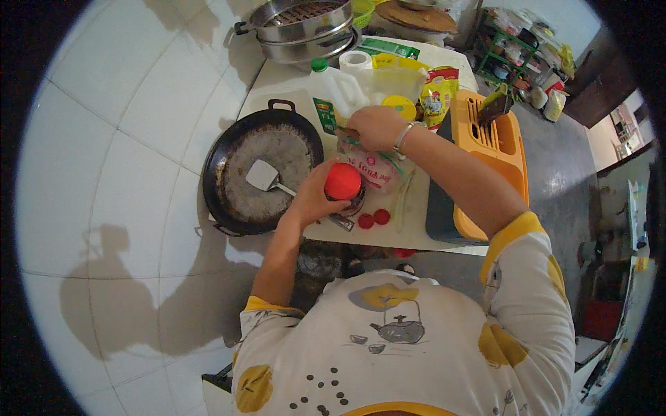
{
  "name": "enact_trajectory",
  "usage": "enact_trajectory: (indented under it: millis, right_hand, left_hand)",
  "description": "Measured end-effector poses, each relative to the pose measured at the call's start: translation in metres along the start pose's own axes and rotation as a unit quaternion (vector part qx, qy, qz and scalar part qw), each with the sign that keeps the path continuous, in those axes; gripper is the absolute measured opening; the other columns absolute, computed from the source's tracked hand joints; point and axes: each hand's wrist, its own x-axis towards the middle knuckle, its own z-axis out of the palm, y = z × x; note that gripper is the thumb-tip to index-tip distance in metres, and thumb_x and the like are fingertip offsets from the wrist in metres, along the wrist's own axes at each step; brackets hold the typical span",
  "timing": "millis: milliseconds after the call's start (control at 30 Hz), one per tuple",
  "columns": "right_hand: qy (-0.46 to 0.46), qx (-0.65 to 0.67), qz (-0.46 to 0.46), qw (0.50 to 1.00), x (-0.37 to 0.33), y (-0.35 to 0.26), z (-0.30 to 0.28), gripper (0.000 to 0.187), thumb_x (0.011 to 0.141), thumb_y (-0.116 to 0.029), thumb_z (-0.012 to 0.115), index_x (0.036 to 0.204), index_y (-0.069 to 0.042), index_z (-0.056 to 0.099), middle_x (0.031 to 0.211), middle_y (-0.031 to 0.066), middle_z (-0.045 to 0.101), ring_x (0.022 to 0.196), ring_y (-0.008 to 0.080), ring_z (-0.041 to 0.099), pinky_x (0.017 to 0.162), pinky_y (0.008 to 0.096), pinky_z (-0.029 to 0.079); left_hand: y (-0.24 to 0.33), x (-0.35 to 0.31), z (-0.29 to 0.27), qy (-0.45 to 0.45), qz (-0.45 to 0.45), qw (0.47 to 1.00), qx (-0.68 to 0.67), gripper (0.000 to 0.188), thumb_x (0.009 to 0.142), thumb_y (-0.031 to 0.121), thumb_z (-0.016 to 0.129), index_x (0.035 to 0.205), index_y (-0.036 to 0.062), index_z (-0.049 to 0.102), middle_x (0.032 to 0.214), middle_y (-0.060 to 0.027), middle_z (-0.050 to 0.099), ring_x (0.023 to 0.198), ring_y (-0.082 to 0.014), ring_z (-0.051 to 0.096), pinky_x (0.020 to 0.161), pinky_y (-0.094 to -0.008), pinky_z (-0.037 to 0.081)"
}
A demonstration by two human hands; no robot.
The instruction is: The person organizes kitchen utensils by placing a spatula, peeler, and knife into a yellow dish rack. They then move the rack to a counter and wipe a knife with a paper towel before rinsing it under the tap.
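Observation:
My left hand (311,197) is wrapped around a jar with a round red lid (343,182), standing on the white counter (277,87) beside a black wok. My right hand (377,127), with a bracelet at the wrist, reaches further back and grips the top of a clear plastic bag with red print (374,170). The wok (229,145) holds a pale layer of food and a metal spatula (263,176) lying in it. Two small red caps (373,219) lie on the counter just right of the jar.
Behind my right hand stand a clear bottle with a green cap (331,87), a yellow-lidded tub (399,105), a paper roll and a yellow packet (437,93). An orange rack (510,149) sits to the right, a steel steamer pot (302,28) at the back. White tiled wall on the left.

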Motion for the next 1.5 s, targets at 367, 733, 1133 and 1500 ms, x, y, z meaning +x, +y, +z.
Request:
enact_trajectory:
  millis: [367,733,1133,1500]
  right_hand:
    - [0.011,0.012,0.024,1.000,0.063,0.018,0.004,0.026,0.071,-0.013,0.058,0.092,0.001,0.066,0.096,0.0190,0.064,0.091,0.0311,0.063,0.074,0.0419,0.051]
    - [-0.042,0.045,0.039,0.997,0.061,0.053,0.022,0.028,0.069,-0.012,0.062,0.095,-0.004,0.064,0.098,0.0170,0.063,0.093,0.0329,0.060,0.079,0.0408,0.049]
    - [0.183,0.145,0.025,0.972,0.028,0.071,0.029,0.033,0.075,-0.018,0.056,0.106,-0.005,0.059,0.103,0.0189,0.062,0.095,0.0338,0.060,0.083,0.0401,0.048]
    - [0.069,0.011,0.127,0.989,0.005,0.116,0.051,0.024,0.076,-0.012,0.051,0.091,0.004,0.062,0.102,0.0228,0.061,0.094,0.0332,0.060,0.084,0.0397,0.047]
  left_hand:
    - [-0.003,0.018,0.006,-0.013,0.050,0.999,0.000,0.091,0.057,0.019,0.081,0.133,0.0052,0.034,0.127,-0.0182,0.046,0.118,-0.0323,0.045,0.099,-0.0388,0.037]
    - [0.013,0.018,0.001,-0.044,0.027,0.998,-0.027,0.085,0.059,0.013,0.076,0.133,0.0061,0.035,0.127,-0.0204,0.044,0.120,-0.0354,0.041,0.100,-0.0399,0.035]
    - [0.011,-0.003,0.001,-0.013,-0.015,0.999,0.038,0.100,0.059,0.015,0.079,0.140,0.0055,0.022,0.139,-0.0193,0.031,0.128,-0.0365,0.031,0.106,-0.0404,0.028]
    - [0.017,-0.004,0.030,0.071,-0.065,0.995,0.038,0.092,0.064,0.011,0.077,0.138,0.0029,0.023,0.132,-0.0219,0.037,0.122,-0.0378,0.038,0.102,-0.0409,0.033]
